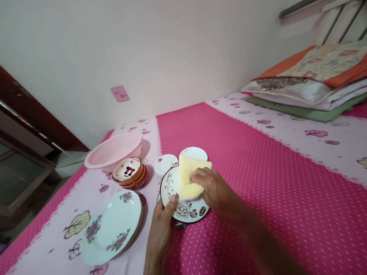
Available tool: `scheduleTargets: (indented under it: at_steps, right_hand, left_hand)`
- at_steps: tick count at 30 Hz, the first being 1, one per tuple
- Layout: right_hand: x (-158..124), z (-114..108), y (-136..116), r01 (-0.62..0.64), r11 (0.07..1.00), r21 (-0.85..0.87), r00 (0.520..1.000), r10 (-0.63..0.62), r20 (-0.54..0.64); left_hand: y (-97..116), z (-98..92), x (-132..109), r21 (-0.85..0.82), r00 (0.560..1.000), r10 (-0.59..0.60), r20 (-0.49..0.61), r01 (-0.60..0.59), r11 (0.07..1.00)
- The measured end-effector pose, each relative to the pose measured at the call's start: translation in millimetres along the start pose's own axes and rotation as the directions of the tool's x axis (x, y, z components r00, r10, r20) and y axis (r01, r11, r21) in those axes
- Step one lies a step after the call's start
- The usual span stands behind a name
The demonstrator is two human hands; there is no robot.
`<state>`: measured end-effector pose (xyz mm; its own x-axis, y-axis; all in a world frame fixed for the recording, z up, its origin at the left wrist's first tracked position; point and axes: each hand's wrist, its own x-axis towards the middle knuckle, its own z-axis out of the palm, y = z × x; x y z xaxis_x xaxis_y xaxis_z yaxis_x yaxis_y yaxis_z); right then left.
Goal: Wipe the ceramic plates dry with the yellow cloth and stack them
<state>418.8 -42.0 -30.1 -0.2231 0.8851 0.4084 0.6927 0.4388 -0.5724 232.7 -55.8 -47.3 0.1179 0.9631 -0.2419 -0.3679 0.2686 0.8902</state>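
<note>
My left hand (164,219) grips the near-left rim of a white plate (186,210) with a dark edge and brown flower pattern, its thumb on top. A yellow cloth (187,177) lies on that plate, bunched under my right hand (208,186), whose fingers are closed on it. Below the held plate, the edges of more dark-rimmed plates (180,226) show. Just beyond are a small white plate with red flowers (165,165) and another white plate with a dark rim (195,152), partly covered by the cloth.
To the left sit large plates with purple flowers (111,225), stacked orange-sided bowls (129,170) and a pink basin (114,151). All rest on a pink patterned bedspread (258,183). Folded bedding (312,84) lies at the far right. A wall (172,57) stands behind.
</note>
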Motion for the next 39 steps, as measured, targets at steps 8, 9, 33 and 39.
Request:
scheduleTargets:
  at_steps: [8, 9, 33, 39]
  right_hand:
    - [-5.9, -14.9, 3.3, -0.123, 0.992, 0.02, 0.992, 0.123, -0.023]
    - [-7.0, -13.0, -0.6, -0.115, 0.993, 0.0, 0.993, 0.115, 0.008]
    - [-12.3, -42.7, 21.4, -0.563, 0.826, 0.029, 0.823, 0.563, -0.076]
    - [-10.5, -24.1, 15.8, -0.483, 0.723, 0.495, 0.875, 0.379, 0.3]
  left_hand:
    - [5.2, 1.0, 0.5, 0.074, 0.984, 0.023, -0.177, -0.01, 0.997]
    - [4.4, 2.0, 1.2, 0.081, 0.979, 0.043, -0.201, -0.028, 0.996]
    - [12.8, -22.0, 13.7, -0.153, 0.932, 0.072, -0.356, -0.134, 0.979]
    - [1.0, -14.9, 10.5, -0.139, 0.967, 0.079, -0.244, -0.115, 0.984]
